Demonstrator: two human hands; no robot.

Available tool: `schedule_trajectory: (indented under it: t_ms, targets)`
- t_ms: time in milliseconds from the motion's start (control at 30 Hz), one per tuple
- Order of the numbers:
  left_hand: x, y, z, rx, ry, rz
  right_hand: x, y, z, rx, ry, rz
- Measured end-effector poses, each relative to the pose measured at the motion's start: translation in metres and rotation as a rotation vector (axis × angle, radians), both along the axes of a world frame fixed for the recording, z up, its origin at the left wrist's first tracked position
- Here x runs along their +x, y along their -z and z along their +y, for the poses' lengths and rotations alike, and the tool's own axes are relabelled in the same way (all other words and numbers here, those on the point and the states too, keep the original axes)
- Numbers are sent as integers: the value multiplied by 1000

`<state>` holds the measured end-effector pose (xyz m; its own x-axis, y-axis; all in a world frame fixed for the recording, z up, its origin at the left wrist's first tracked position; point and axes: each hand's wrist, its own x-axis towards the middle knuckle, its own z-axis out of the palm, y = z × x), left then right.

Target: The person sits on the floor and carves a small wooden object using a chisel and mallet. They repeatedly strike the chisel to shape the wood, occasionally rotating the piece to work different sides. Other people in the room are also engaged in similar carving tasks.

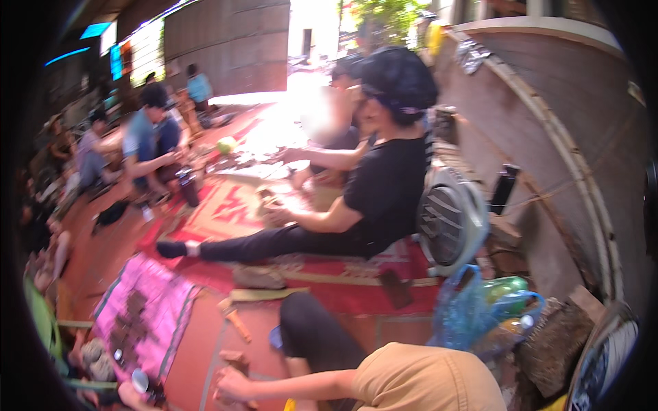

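My right arm, in a tan sleeve, reaches leftward along the lower edge. My right hand is closed around a reddish-brown block-like piece, blurred, its kind unclear. Beyond the hand, on the tiles, lies a tool with an orange handle; its head is hard to make out. A bent knee in black trousers rises beside my arm. My left hand does not show. Farther left, a pink cloth is spread out with dark brown pieces on it.
A person in black sits ahead on a red mat, holding a small piece. To the right stand a fan, a blue plastic bag with bottles, and rough blocks. Several people sit at the left; a white cup is near the lower left.
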<state>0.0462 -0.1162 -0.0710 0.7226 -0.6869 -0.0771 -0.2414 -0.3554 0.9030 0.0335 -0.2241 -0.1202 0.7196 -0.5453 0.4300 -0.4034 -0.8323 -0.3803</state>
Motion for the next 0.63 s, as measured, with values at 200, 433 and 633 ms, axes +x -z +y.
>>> schedule_trajectory:
  t_ms: [200, 433, 633]
  targets:
    - [-34, -76, 3, -17, -119, 115, 5, 62, -17, -131, -103, 99]
    - [16, 16, -3, 67, 244, -305, 15, 45, -27, -73, -116, 131]
    - [6, -36, 9, 132, 118, -151, -27, -45, 3, -63, -103, -4]
